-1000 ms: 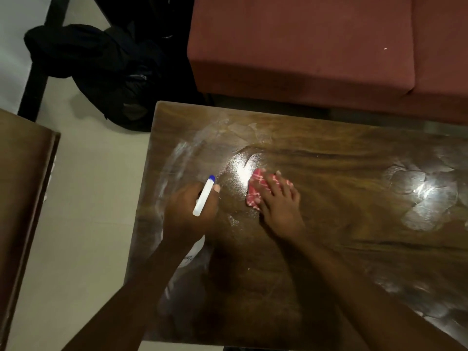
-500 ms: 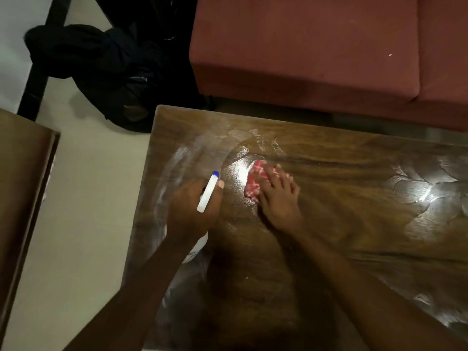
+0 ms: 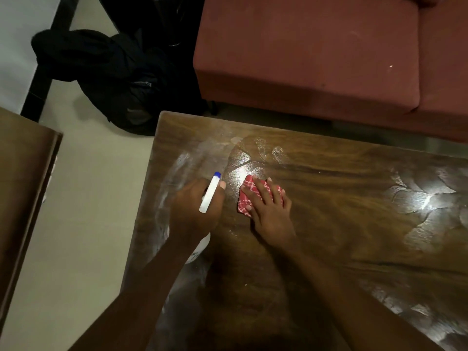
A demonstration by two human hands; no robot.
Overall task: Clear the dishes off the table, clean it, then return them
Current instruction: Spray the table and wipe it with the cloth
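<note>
The red-and-white checked cloth (image 3: 246,198) lies flat on the wooden table (image 3: 354,214), towards its left end, and the right hand (image 3: 269,212) presses down on it. The fingers are straight and spread over the cloth, which shows only past the fingertips and along the thumb side. The tabletop just beyond the cloth shines wet under the light.

Just to the left of the cloth, the left hand (image 3: 193,214) is curled round the neck of a white spray bottle (image 3: 210,196). Its blue-tipped nozzle points away towards the table's far edge. The bottle's body shows a little below the wrist, and the hand hides most of it. The two hands are close together but not touching.

Pale smears and swirl marks streak the table's left end and its right part. Beyond the far edge stands a red sofa (image 3: 304,54). A black bag (image 3: 121,79) slumps on the pale floor (image 3: 88,203) by the table's far left corner. Another wooden piece of furniture (image 3: 22,188) stands off to the left.
</note>
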